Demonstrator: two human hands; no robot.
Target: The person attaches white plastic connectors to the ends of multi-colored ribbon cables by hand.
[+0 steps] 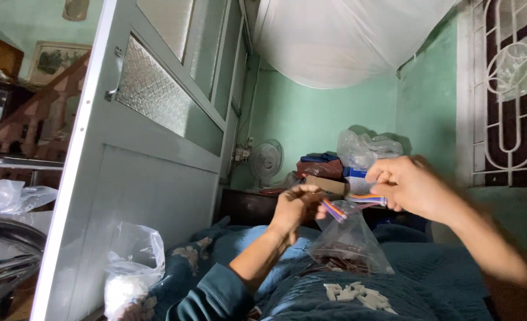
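Observation:
My left hand (296,208) is raised in front of me, fingers closed on one end of a short multicoloured ribbon cable (333,209). My right hand (409,184) pinches another piece of striped ribbon cable (367,198) and the top of a clear plastic bag (349,244), which hangs between the hands. The bag holds dark reddish bits at its bottom. Below it, several small white plastic connectors (355,294) lie in a loose pile on a blue quilted blanket (441,279).
A pale door with frosted glass panels (156,119) stands open at left. A plastic bag of white pieces (129,273) rests at its foot. A small fan (266,160), stacked boxes and bags (346,160) sit on a dark cabinet behind. White netting (340,35) hangs overhead.

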